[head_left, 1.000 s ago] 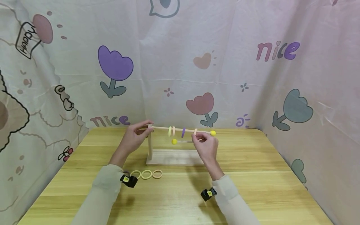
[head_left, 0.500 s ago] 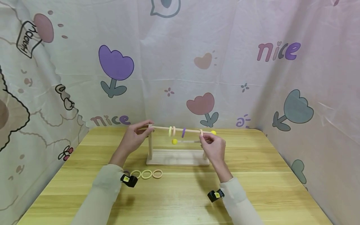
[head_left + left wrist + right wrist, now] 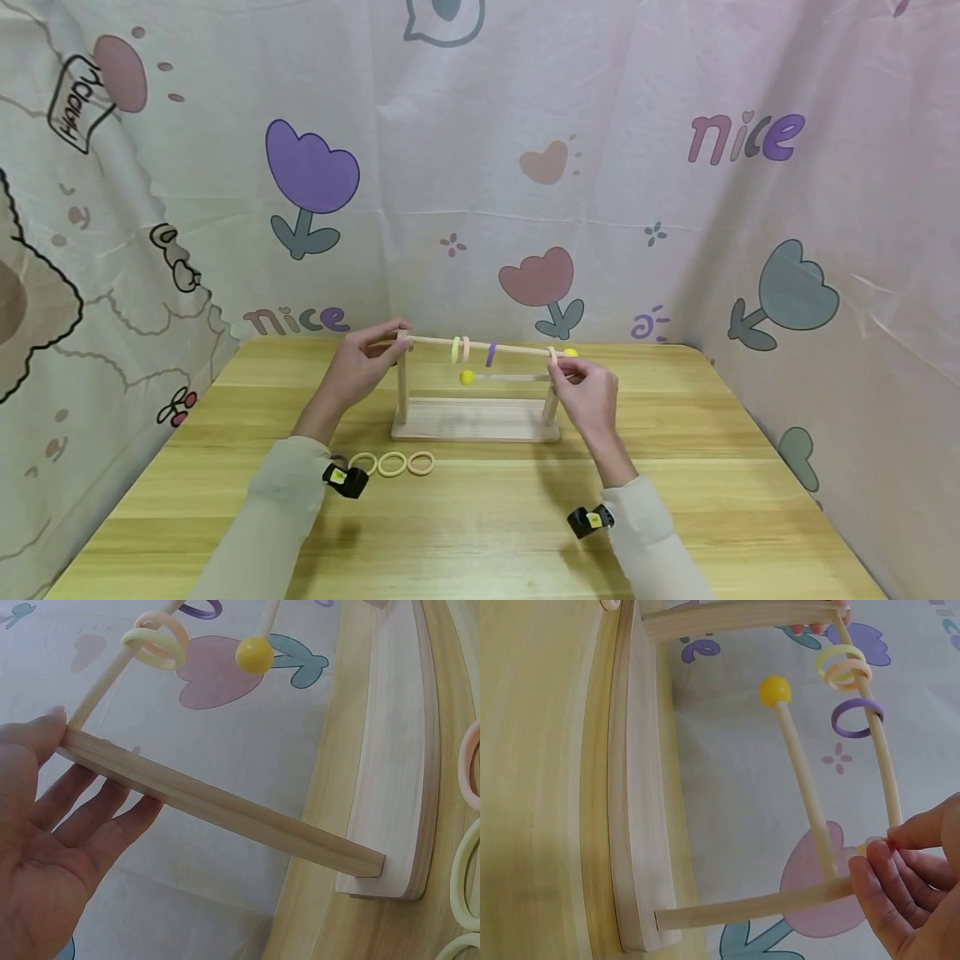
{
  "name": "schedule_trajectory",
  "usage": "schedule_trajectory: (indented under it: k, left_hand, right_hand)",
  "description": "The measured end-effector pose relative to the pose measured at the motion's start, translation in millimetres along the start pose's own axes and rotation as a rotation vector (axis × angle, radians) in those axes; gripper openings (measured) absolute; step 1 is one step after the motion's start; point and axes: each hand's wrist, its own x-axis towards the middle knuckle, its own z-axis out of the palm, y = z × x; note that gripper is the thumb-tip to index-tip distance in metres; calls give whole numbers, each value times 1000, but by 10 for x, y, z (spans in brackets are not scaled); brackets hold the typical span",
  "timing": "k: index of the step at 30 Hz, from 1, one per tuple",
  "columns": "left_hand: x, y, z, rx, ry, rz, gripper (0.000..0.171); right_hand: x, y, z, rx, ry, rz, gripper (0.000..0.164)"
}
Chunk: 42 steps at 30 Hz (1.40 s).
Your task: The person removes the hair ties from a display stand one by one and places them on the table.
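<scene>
A wooden rack stands on the table, its base point(image 3: 472, 421) long and flat. My left hand point(image 3: 354, 371) grips the top of the left post point(image 3: 225, 799), thumb above and fingers beneath, where the upper rod point(image 3: 517, 349) meets it. On that rod hang a pale yellow ring point(image 3: 454, 350), a peach ring point(image 3: 466, 350) and a purple ring point(image 3: 491, 354). My right hand point(image 3: 588, 396) pinches a light orange ring point(image 3: 552, 355) around the rod near its right end, beside a yellow ball point(image 3: 572, 353). In the right wrist view, the fingers hide most of this ring.
A lower rod point(image 3: 804, 772) with a yellow ball point(image 3: 775, 691) at its left end sticks out from the right post point(image 3: 757, 906). Several rings, among them a yellow ring point(image 3: 381, 471) and a peach ring point(image 3: 410, 469), lie before the rack. A printed cloth point(image 3: 420, 150) hangs behind.
My right hand has slid the light orange ring rightward along the upper rod, up close to the yellow ball. The left hand keeps its grip on the post.
</scene>
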Motion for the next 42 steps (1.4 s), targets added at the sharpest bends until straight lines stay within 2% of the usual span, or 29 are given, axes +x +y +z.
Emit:
schedule_trajectory:
  k: [6, 20, 36, 42]
  left_hand:
    - [4, 6, 1, -11, -6, 3, 37]
    - [6, 7, -10, -10, -15, -12, 38]
    - [-1, 32, -2, -13, -22, -6, 35]
    - [-5, 34, -5, -16, -18, -4, 35]
  right_hand:
    - [21, 33, -72, -9, 1, -6, 14]
    - [57, 95, -195, 19, -5, 89, 14]
    - [83, 147, -271, 40, 57, 93, 15]
    - [91, 178, -253, 109, 84, 105, 17]
